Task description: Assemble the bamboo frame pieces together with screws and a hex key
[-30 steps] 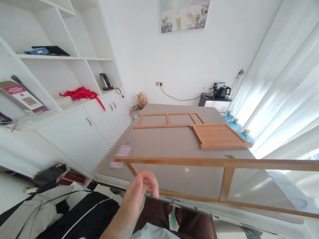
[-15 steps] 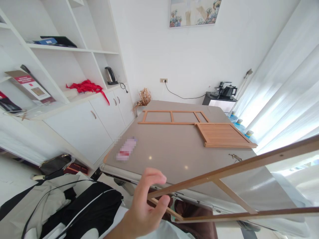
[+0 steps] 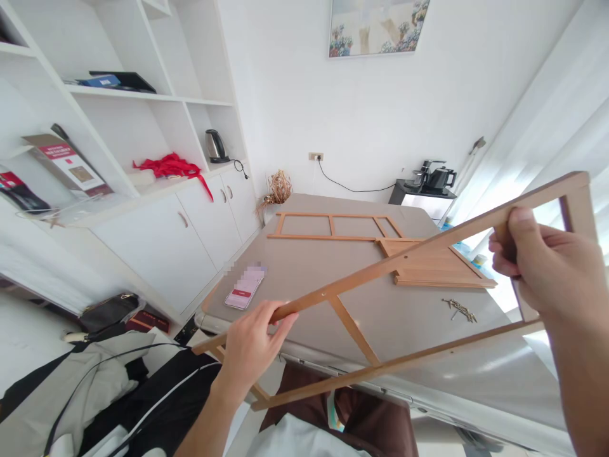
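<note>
A ladder-like wooden frame [image 3: 354, 330] hangs tilted above the table's near edge, its right end higher than its left. My left hand [image 3: 252, 349] is closed round the frame's upper rail near the left end. At the raised right end, my right hand [image 3: 547, 266] grips a crossbar with the thumb over the rail. A second wooden frame [image 3: 332, 225] lies flat at the back of the table. Beside it rests a slatted wooden panel [image 3: 432, 263], partly covered by the held frame. Several screws [image 3: 459, 310] lie in a small pile near the panel.
A phone [image 3: 245, 289] lies on the left of the grey table [image 3: 304, 263]. Clothes [image 3: 137, 381] are heaped at the lower left. White shelves [image 3: 128, 95] line the left wall; a kettle [image 3: 216, 146] stands on them. Curtains [image 3: 537, 127] hang at the right.
The wooden frame has shifted left. My left hand, loosely curled at its end before, now grips its upper rail. My right hand has come into view on the right end.
</note>
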A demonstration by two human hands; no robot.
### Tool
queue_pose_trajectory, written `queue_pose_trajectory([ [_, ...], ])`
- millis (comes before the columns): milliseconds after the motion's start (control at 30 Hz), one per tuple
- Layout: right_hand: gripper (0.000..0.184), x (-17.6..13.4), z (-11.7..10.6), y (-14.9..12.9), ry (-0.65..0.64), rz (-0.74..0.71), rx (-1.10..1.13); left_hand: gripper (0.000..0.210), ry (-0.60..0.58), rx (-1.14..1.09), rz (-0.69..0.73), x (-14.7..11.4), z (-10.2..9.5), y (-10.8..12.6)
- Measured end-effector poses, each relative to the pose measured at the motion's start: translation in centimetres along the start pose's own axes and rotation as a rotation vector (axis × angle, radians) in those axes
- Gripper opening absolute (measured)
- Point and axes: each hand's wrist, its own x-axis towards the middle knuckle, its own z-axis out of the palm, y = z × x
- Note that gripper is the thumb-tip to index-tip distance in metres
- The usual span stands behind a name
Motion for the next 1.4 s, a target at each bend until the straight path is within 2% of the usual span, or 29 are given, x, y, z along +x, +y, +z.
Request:
queue_pose_trajectory([
  [100, 0.055, -0.3, -0.5, 1.8, -0.120, 0.161, 0.075, 0.025, 0.079, 0.151, 0.057, 2.0, -0.8, -2.0],
  [200, 0.050, -0.6, -1.0, 3.7, -0.236, 0.337, 0.147, 0.044, 0.073, 0.281, 0.103, 6.7, -1.1, -4.5],
  [267, 0.042, -1.1, -1.0, 5.1, -0.317, 0.420, 0.223, 0.055, 0.014, 0.344, 0.139, 10.7, -0.7, -6.3],
  [333, 0.036, -1.6, -0.8, 6.6, -0.390, 0.485, 0.273, 0.057, -0.090, 0.390, 0.186, 14.5, 0.1, -7.8],
  [433, 0.025, -2.3, -0.1, 9.5, -0.443, 0.588, 0.309, 0.043, -0.290, 0.439, 0.257, 18.7, 1.8, -9.2],
  [533, 0.014, -2.4, 0.5, 12.5, -0.412, 0.665, 0.311, 0.032, -0.441, 0.468, 0.295, 20.9, 3.5, -9.3],
  [667, 0.009, -1.9, 0.5, 14.7, -0.366, 0.709, 0.324, 0.034, -0.514, 0.493, 0.303, 22.2, 5.0, -8.4],
  [767, 0.009, -1.4, -0.1, 14.7, -0.322, 0.691, 0.343, 0.033, -0.513, 0.506, 0.308, 23.0, 5.2, -7.2],
  [900, 0.012, -0.8, -1.1, 13.7, -0.284, 0.639, 0.383, 0.035, -0.479, 0.502, 0.328, 24.6, 4.5, -5.1],
  [1067, 0.024, 0.0, -2.3, 11.9, -0.206, 0.424, 0.446, 0.059, -0.410, 0.439, 0.366, 27.3, 2.1, -2.8],
  [1233, 0.032, 0.4, -3.7, 9.8, -0.009, 0.110, 0.435, 0.060, -0.375, 0.370, 0.331, 29.7, -0.7, -3.0],
  [1400, 0.026, 0.0, -4.1, 8.7, 0.065, -0.022, 0.396, 0.056, -0.412, 0.329, 0.291, 30.8, -0.9, -3.7],
])
